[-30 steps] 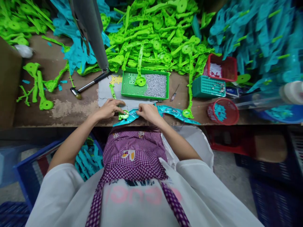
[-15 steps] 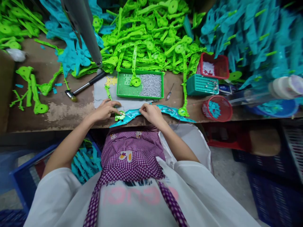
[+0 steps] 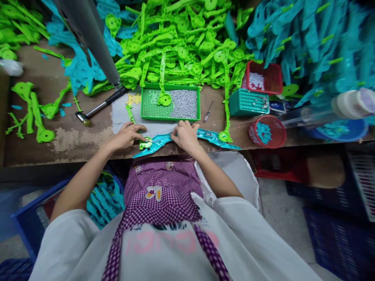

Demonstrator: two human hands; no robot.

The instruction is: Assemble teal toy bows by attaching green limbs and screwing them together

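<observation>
Right hand [image 3: 185,136] on blue part [image 3: 158,144], silver pieces [image 3: 184,104] in green tray [image 3: 150,104]

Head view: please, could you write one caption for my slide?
Left hand at a green part, right hand on a long blue piece, near a green tray.

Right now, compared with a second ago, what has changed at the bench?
The right hand has moved rightward along the blue part and slightly farther from the body. The left hand stays at the green round end; the green tray and hammer lie as before.
</observation>
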